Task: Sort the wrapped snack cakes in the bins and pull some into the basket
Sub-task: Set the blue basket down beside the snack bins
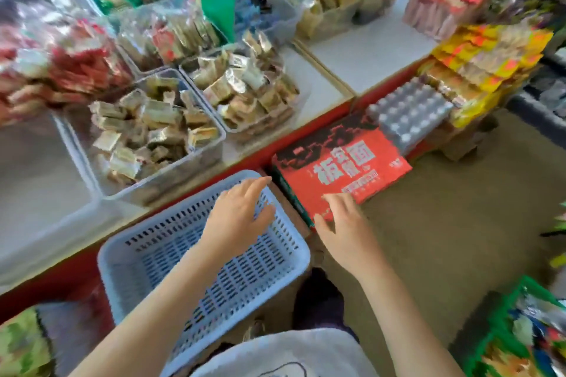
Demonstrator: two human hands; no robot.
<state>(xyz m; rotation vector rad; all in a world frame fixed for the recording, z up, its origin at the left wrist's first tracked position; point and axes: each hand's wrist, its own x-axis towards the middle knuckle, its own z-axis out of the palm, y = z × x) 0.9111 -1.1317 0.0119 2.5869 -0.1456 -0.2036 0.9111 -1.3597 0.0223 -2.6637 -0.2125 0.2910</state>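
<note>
A pale blue slotted basket (pixel 147 257) stands below the counter edge and holds nothing. My left hand (pixel 242 214) hovers over its far right corner, fingers loosely spread and holding nothing. My right hand (pixel 343 223) rests with straight fingers on the near corner of a red printed box (pixel 343 168) beside the basket. On the counter above, a clear bin (pixel 196 162) holds several wrapped brown snack cakes (pixel 153 128). A second clear bin (pixel 235 131) to its right holds more wrapped cakes (pixel 248 92).
More clear bins with red-wrapped snacks (pixel 70 61) stand at the back left. A grey egg tray (pixel 410 113) lies beyond the red box, with yellow snack packs (pixel 490 61) stacked behind it. Green packaged goods (pixel 520 337) sit at the lower right. The brown floor (pixel 459 223) lies to the right.
</note>
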